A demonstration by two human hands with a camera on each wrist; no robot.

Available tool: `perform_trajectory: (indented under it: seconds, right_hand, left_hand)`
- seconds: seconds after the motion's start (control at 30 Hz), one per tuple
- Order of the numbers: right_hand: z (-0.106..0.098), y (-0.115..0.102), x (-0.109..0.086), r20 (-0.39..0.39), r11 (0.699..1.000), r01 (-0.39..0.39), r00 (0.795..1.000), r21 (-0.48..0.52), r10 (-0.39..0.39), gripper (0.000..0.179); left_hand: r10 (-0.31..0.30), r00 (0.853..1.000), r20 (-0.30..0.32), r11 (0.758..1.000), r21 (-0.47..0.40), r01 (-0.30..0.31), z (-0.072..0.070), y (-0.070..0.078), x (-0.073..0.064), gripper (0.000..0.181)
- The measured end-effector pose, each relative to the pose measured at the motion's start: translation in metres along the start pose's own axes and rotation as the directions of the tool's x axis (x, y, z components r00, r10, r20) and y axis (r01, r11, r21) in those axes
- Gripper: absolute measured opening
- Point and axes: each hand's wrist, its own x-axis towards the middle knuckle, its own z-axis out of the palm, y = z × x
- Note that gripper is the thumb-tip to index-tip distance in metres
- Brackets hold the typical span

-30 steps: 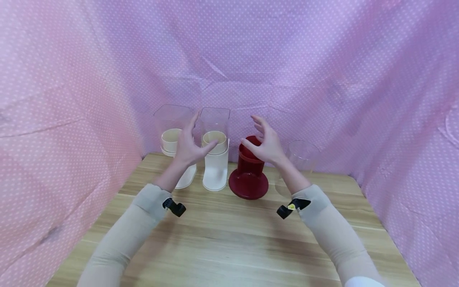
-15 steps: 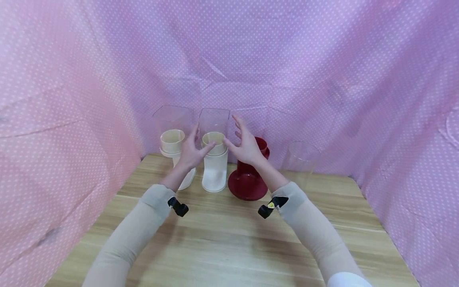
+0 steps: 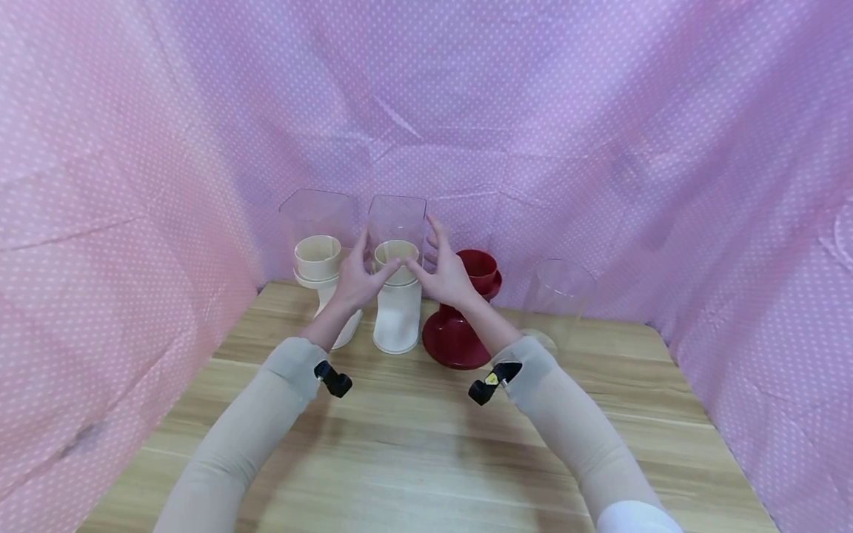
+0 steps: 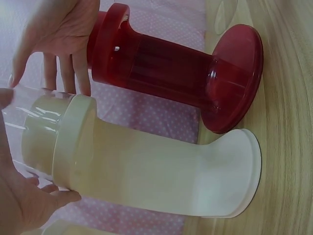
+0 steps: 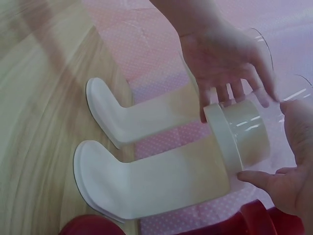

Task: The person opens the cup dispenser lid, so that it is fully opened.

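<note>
Tabletop (image 3: 413, 451): cream cup (image 3: 396, 252), apparently inside canister (image 3: 397, 213).

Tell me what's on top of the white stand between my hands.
A clear container around a cream cylinder. Your left hand and right hand cover parts of the container's sides.

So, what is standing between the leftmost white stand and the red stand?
Another white stand with a clear container on top, between the left hand and right hand. The head view shows this.

Fingers (image 3: 386, 273) partly hide the central clear container (image 3: 397, 215).
</note>
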Motion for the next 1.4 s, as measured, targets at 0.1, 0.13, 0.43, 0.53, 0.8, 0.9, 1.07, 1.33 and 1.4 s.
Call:
perform_trajectory:
  seconds: [0.1, 0.13, 0.43, 0.53, 0.8, 0.9, 1.07, 1.33, 1.4]
  right_hand:
    - [0.004, 0.001, -0.001, -0.024, 1.000, 0.010, 1.000, -0.001, -0.010, 0.094]
    - [0.005, 0.001, -0.001, -0.029, 1.000, 0.014, 0.999, -0.003, -0.014, 0.094]
    - [0.002, -0.006, -0.008, -0.084, 0.999, 0.035, 0.996, -0.007, -0.036, 0.089]
    - [-0.005, -0.016, -0.014, -0.104, 0.998, 0.058, 0.993, -0.008, -0.059, 0.089]
    - [-0.037, -0.049, -0.045, -0.119, 0.992, 0.118, 0.985, -0.047, -0.123, 0.089]
    - [-0.053, -0.063, -0.062, -0.128, 0.991, 0.122, 0.984, -0.048, -0.127, 0.091]
    - [-0.082, -0.080, -0.090, -0.148, 0.983, 0.144, 0.976, -0.110, -0.159, 0.093]
    - [-0.108, -0.085, -0.133, -0.163, 0.971, 0.150, 0.970, -0.186, -0.181, 0.101]
    - [-0.111, -0.083, -0.143, -0.166, 0.970, 0.153, 0.969, -0.187, -0.184, 0.104]
  left_hand:
    - [-0.004, 1.000, 0.021, 1.000, -0.029, 0.004, 0.001, 0.000, 0.000, 0.108]
    - [0.000, 1.000, 0.028, 0.999, -0.047, 0.002, 0.001, 0.000, 0.000, 0.108]
    - [0.065, 0.996, 0.058, 0.998, 0.017, -0.066, -0.008, 0.012, -0.005, 0.108]
    - [0.113, 0.992, 0.059, 0.991, 0.060, -0.117, -0.014, 0.025, -0.010, 0.106]
    - [0.159, 0.987, 0.016, 0.978, 0.137, -0.160, -0.029, 0.075, -0.045, 0.104]
    - [0.235, 0.972, -0.012, 0.960, 0.161, -0.230, -0.027, 0.096, -0.058, 0.100]
    - [0.351, 0.936, 0.009, 0.930, 0.114, -0.350, -0.017, 0.122, -0.077, 0.095]
    - [0.402, 0.913, 0.077, 0.914, 0.024, -0.404, 0.001, 0.136, -0.102, 0.099]
    - [0.418, 0.904, 0.088, 0.906, 0.033, -0.422, 0.007, 0.137, -0.107, 0.099]
